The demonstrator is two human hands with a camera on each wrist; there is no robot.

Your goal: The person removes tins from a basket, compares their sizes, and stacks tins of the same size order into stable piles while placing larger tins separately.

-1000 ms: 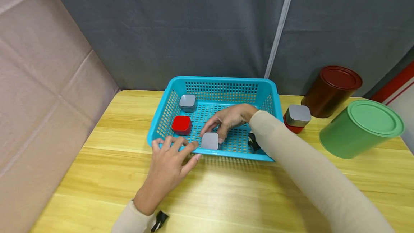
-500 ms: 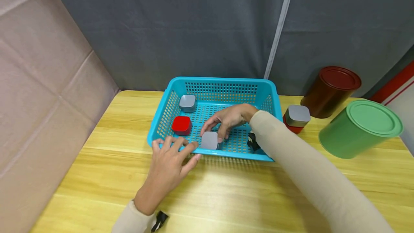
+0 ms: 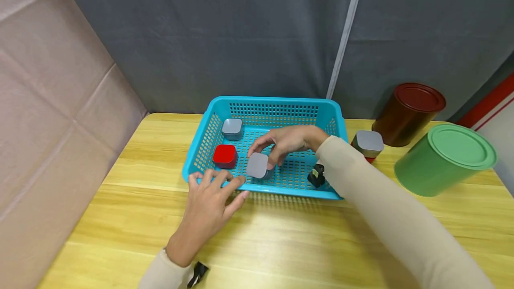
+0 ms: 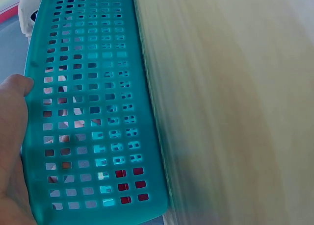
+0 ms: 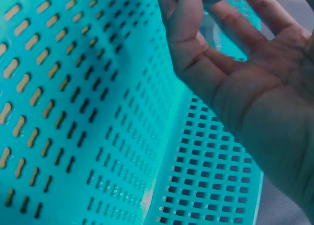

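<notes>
In the head view, my right hand (image 3: 291,142) pinches a small rounded-square grey tin (image 3: 257,165) between thumb and fingers. The tin is slightly tilted, inside the blue perforated plastic basket (image 3: 277,100). My left hand (image 3: 209,204) holds the basket's near rim, fingers bent over it and the thumb on the outer side. The left wrist view shows the thumb (image 4: 19,85) at the rim. Left of the held tin sits a red-lidded tin (image 3: 225,156), and another grey tin (image 3: 232,129) lies in the far left corner. In the right wrist view the held tin is mostly cut off.
Right of the basket, a grey tin (image 3: 368,143) is stacked on a red one, partly behind the right sleeve. Beyond stand a dark red lidded can (image 3: 409,113) and a larger green lidded can (image 3: 445,159). A grey curtain (image 3: 241,35) hangs behind the wooden table (image 3: 132,200).
My right hand has lifted the grey tin slightly up from the basket's near side and tilted it. The left hand has stayed at the rim.
</notes>
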